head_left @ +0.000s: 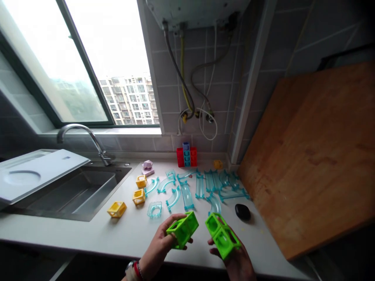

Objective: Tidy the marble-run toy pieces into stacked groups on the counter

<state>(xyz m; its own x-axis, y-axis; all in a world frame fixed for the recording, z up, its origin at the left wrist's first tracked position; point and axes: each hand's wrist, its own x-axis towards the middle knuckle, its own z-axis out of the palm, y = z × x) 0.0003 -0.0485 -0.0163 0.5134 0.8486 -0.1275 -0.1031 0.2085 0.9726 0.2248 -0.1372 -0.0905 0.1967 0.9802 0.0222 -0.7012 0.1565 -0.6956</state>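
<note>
My left hand [161,241] is closed around a green hollow toy block piece [187,226], two cubes long. In my right hand [238,259] is a second green block piece [220,230], also two cubes long, tilted with its openings facing me. The two pieces are apart, held above the front of the counter. Beyond them lie clear teal track pieces, among them a straight one [186,195], a curved one [173,198] and a square frame [154,210]. Yellow hollow cubes, such as this nearest one [116,209], sit to the left.
Red and blue blocks [186,155] stand against the wall. A pink piece [148,167] rests near the sink [101,183], which a white board [38,171] partly covers. A black rounded object [243,212] lies right, near a leaning wooden board [316,156]. A faucet [84,130] rises behind the sink.
</note>
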